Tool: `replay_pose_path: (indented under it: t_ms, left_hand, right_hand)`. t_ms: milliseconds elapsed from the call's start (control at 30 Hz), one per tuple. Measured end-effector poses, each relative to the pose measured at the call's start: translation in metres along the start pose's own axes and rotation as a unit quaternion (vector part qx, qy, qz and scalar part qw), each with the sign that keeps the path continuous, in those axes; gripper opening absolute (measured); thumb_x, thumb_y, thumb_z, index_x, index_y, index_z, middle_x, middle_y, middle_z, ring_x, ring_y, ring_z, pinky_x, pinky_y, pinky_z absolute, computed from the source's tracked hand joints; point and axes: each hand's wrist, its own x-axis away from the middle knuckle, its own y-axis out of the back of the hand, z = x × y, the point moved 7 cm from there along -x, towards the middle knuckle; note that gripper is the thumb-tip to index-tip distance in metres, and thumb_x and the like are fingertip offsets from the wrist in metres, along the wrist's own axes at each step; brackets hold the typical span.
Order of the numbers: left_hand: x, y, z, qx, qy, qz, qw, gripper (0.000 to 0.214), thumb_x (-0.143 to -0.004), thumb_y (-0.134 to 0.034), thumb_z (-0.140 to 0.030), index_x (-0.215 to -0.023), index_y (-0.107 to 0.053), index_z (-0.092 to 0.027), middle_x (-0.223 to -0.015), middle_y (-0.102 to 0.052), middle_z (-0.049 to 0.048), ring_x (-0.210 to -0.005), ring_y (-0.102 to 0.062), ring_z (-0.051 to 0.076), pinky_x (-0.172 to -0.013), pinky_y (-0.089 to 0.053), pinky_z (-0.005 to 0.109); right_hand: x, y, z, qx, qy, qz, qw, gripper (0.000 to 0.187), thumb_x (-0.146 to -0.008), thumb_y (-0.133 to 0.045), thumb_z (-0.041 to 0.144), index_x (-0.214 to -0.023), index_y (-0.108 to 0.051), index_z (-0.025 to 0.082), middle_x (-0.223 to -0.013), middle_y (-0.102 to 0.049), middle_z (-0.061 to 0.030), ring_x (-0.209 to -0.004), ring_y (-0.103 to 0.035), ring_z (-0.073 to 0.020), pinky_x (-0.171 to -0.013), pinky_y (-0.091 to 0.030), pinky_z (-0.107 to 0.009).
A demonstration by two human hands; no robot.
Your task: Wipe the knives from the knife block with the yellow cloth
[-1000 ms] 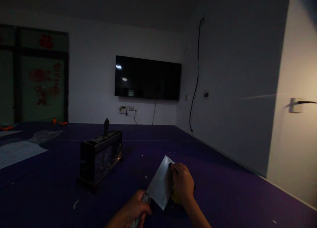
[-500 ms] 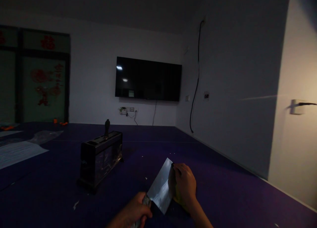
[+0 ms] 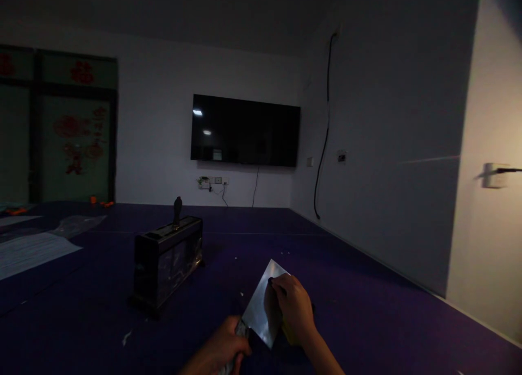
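A broad steel cleaver (image 3: 261, 310) is held tilted, blade up and to the right, low in the middle of the view. My left hand (image 3: 222, 348) is wrapped round its handle at the bottom edge. My right hand (image 3: 291, 307) is curled against the blade's right face, fingers pressing something dark and yellowish onto the metal; I cannot make out what it is. A dark knife block (image 3: 167, 258) stands on the purple floor mat (image 3: 367, 320) to the left, with one dark handle (image 3: 176, 210) sticking up from its top.
A black wall-mounted screen (image 3: 244, 130) hangs on the far wall, sockets and cables below it. Pale sheets and clear plastic (image 3: 36, 244) lie at far left. A wall (image 3: 387, 174) runs along the right. White scraps dot the mat.
My right hand has slid from the blade's upper right corner down and left across its face. The left hand keeps its hold on the handle.
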Motion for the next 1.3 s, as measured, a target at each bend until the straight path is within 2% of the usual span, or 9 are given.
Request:
replay_pose_path:
  t_ms: [167, 333, 467, 700, 933, 1167, 1300]
  left_hand:
    - [-0.004, 0.001, -0.003, 0.009, 0.006, -0.01, 1.0, 0.035, -0.055, -0.05, 0.004, -0.084, -0.052, -0.014, -0.044, -0.047, -0.0098, -0.032, -0.038, 0.004, -0.035, -0.025, 0.014]
    - [-0.01, 0.0, 0.001, 0.021, -0.01, -0.009, 1.0, 0.036, -0.056, -0.053, 0.002, -0.088, -0.052, -0.014, -0.042, -0.046, -0.0102, -0.029, -0.036, 0.005, -0.034, -0.023, 0.015]
    - [-0.011, -0.003, 0.004, 0.034, -0.016, 0.018, 0.999, 0.034, -0.057, -0.056, 0.0, -0.086, -0.051, -0.015, -0.041, -0.043, -0.0111, -0.027, -0.035, 0.004, -0.033, -0.021, 0.013]
    - [0.0, -0.003, 0.007, -0.009, 0.0, 0.011, 1.0, 0.035, -0.058, -0.047, 0.001, -0.088, -0.048, -0.017, -0.04, -0.042, -0.0117, -0.026, -0.031, 0.003, -0.03, -0.021, 0.012]
    - [0.0, -0.005, 0.001, -0.016, -0.028, 0.043, 0.999, 0.033, -0.057, -0.05, 0.001, -0.085, -0.047, -0.017, -0.043, -0.044, -0.0115, -0.027, -0.034, 0.003, -0.03, -0.024, 0.012]
    - [0.002, -0.006, -0.001, -0.028, -0.019, 0.038, 0.999, 0.035, -0.056, -0.049, 0.002, -0.086, -0.047, -0.016, -0.043, -0.045, -0.0119, -0.027, -0.036, 0.004, -0.03, -0.023, 0.012]
    - [-0.005, -0.006, 0.002, -0.018, -0.039, 0.037, 0.998, 0.028, -0.055, -0.05, 0.002, -0.076, -0.048, -0.016, -0.042, -0.045, -0.0115, -0.028, -0.036, 0.003, -0.031, -0.023, 0.012]
  right_hand:
    - [0.003, -0.007, 0.014, 0.001, 0.032, 0.038, 0.999, 0.026, -0.079, -0.045, 0.017, -0.082, -0.07, 0.023, -0.088, -0.068, -0.0035, -0.085, -0.059, -0.0173, -0.079, -0.041, -0.025]
    - [0.003, -0.009, 0.019, 0.007, 0.036, 0.055, 0.998, 0.027, -0.079, -0.045, 0.017, -0.081, -0.07, 0.024, -0.087, -0.068, -0.0033, -0.083, -0.059, -0.0171, -0.077, -0.042, -0.025]
    - [0.002, -0.008, 0.014, 0.001, 0.025, 0.032, 0.999, 0.026, -0.079, -0.045, 0.019, -0.079, -0.071, 0.024, -0.087, -0.068, -0.0033, -0.083, -0.06, -0.0173, -0.077, -0.042, -0.026]
    - [-0.002, 0.009, -0.009, -0.004, -0.011, -0.034, 0.999, 0.024, -0.079, -0.045, 0.023, -0.082, -0.069, 0.022, -0.086, -0.068, -0.0053, -0.082, -0.061, -0.0184, -0.076, -0.042, -0.027]
    - [-0.003, 0.023, -0.025, 0.02, -0.035, -0.101, 0.994, 0.026, -0.081, -0.042, 0.024, -0.08, -0.068, 0.021, -0.087, -0.067, -0.006, -0.084, -0.06, -0.0191, -0.075, -0.042, -0.027]
    - [-0.002, 0.022, -0.023, 0.015, -0.028, -0.089, 0.996, 0.025, -0.08, -0.043, 0.023, -0.081, -0.068, 0.02, -0.086, -0.067, -0.0064, -0.083, -0.06, -0.0191, -0.076, -0.042, -0.027]
    - [0.0, 0.012, -0.013, 0.004, -0.016, -0.054, 0.998, 0.024, -0.079, -0.045, 0.021, -0.084, -0.069, 0.022, -0.086, -0.067, -0.0053, -0.082, -0.061, -0.0185, -0.076, -0.043, -0.026]
